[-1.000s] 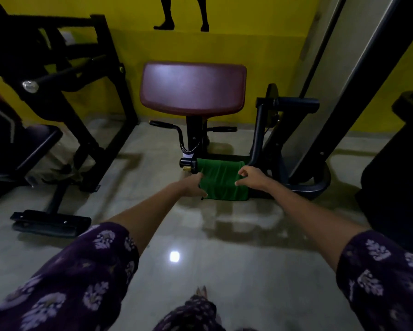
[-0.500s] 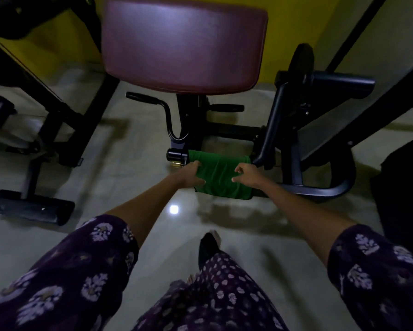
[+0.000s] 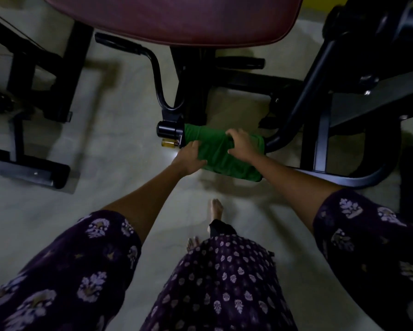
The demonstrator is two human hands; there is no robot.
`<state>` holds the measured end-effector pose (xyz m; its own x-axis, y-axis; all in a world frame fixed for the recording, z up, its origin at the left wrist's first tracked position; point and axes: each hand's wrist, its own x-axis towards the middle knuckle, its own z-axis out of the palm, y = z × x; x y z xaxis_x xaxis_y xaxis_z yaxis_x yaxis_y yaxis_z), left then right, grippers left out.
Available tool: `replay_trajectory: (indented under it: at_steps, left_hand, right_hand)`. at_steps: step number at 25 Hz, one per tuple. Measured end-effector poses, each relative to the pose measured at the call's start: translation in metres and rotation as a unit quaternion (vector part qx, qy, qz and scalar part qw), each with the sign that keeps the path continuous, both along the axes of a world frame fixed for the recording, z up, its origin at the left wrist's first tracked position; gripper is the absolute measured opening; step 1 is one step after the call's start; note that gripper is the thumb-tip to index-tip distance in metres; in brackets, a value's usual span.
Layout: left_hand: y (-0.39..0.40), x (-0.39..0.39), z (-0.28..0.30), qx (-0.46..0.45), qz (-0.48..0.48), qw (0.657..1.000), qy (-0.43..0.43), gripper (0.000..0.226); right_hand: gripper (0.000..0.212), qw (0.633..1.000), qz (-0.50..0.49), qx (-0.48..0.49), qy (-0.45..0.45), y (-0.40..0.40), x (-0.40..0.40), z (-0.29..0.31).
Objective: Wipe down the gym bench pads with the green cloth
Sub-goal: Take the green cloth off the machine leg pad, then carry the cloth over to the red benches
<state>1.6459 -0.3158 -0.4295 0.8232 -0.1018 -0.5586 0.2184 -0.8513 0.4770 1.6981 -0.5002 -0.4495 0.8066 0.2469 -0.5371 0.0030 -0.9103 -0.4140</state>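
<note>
1. 2 hands are seen on the green cloth [image 3: 221,155], which is draped over a low horizontal bar of the black bench frame [image 3: 191,91], below the maroon pad [image 3: 176,17].
2. The left hand [image 3: 191,158] is placed at the cloth's left part; its grip is clenched on the fabric, with the thumb on top and the fingers curled under the near edge.
3. The right hand [image 3: 242,145] is set on the cloth's upper right part; its fingers are bent and bunched fabric is pinched beneath them.
4. The cloth is seen wrinkled between the 2 hands, and its lower right corner hangs down toward the floor [image 3: 105,163].
5. A black round end cap [image 3: 168,131] is found just left of the cloth, with a small amber-coloured part [image 3: 169,142] directly below it.
6. A curved black handle [image 3: 129,47] is seen rising to the left under the maroon pad, and a second black handle [image 3: 241,62] is seen to the right of the central post.
7. A separate black machine frame [image 3: 28,163] is stood on the floor at the left, well apart from the cloth.
8. Dark sleeves with a pale floral print [image 3: 81,271] are worn on both arms, and 1 bare foot [image 3: 215,209] is planted on the floor below the cloth.
</note>
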Motion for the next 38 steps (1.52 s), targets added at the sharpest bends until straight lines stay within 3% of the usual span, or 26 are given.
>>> replay_trajectory:
  at_steps: [5,11,16,20,27,32,38]
  left_hand:
    - [0.001,0.009,-0.02,0.035,0.003,0.998,-0.044,0.061]
    - [-0.002,0.015,-0.027,0.029,0.006,0.999,-0.029,0.062]
    - [-0.004,0.022,-0.007,0.017,-0.008,0.999,-0.033,0.061]
    - [0.0,0.033,0.018,0.0,-0.03,0.998,-0.061,0.063]
    - [0.019,0.031,0.068,-0.023,-0.129,0.986,-0.106,0.067]
    - [0.026,0.013,0.104,-0.025,-0.228,0.964,-0.133,0.07]
    - [-0.014,-0.019,0.146,-0.064,-0.342,0.924,-0.16,0.064]
  right_hand:
    - [0.068,0.975,0.187,-0.092,-0.071,0.02,0.021,-0.026]
    - [0.038,0.95,0.255,-0.073,-0.164,0.015,0.026,-0.028]
    - [0.008,0.994,0.069,0.03,-0.077,0.013,0.029,-0.009]
    - [0.002,0.992,-0.077,0.1,-0.009,-0.004,0.017,0.022]
    - [0.024,0.941,-0.286,0.178,-0.003,-0.001,-0.03,0.095]
    - [0.023,0.913,-0.365,0.169,-0.07,0.002,-0.084,0.134]
    - [0.018,0.844,-0.489,0.178,-0.131,-0.026,-0.171,0.187]
